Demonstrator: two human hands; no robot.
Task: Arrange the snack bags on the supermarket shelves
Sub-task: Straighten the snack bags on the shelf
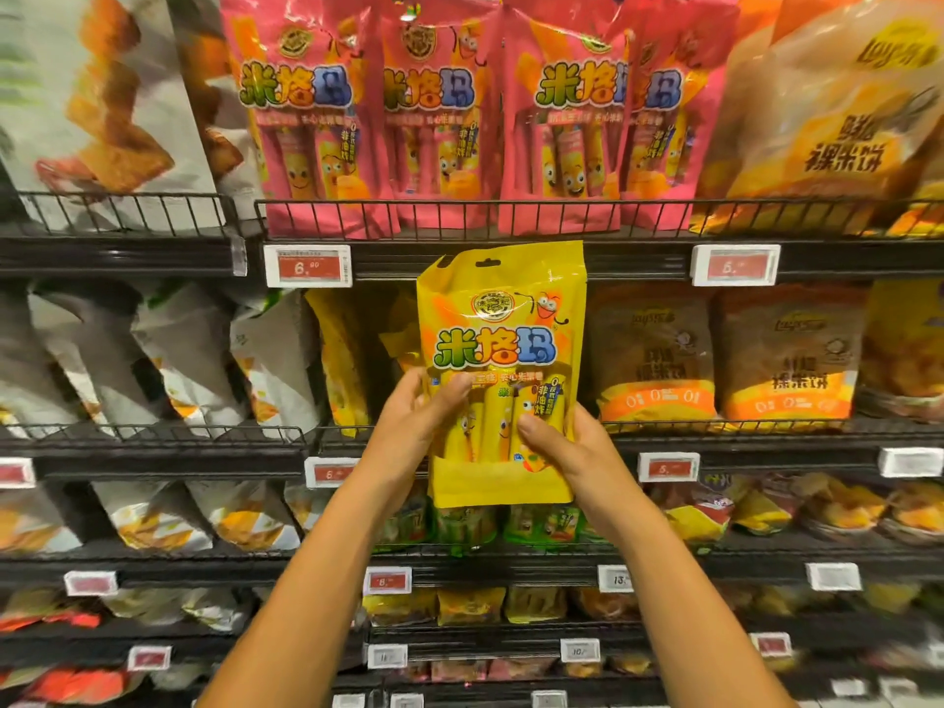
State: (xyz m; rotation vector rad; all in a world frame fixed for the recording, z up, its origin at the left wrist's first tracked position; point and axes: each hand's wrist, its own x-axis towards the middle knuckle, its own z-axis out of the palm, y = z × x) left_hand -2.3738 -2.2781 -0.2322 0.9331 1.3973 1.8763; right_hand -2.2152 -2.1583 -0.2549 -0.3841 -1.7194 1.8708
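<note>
Yellow bag [503, 370] held upright, print forward, before the second shelf [459, 442] beneath the pink bags [434, 115], left hand [419, 426] and right hand [567, 442] clasping its lower sides, thumbs on the front, apparently to align it for the gap right of the yellow stock [342, 360].

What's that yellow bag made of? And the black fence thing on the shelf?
The yellow bag looks like thin glossy plastic film: it shines and crinkles. Both the left hand and right hand grip it. The black shelf rail looks like painted metal wire, with thin straight bars.
</note>
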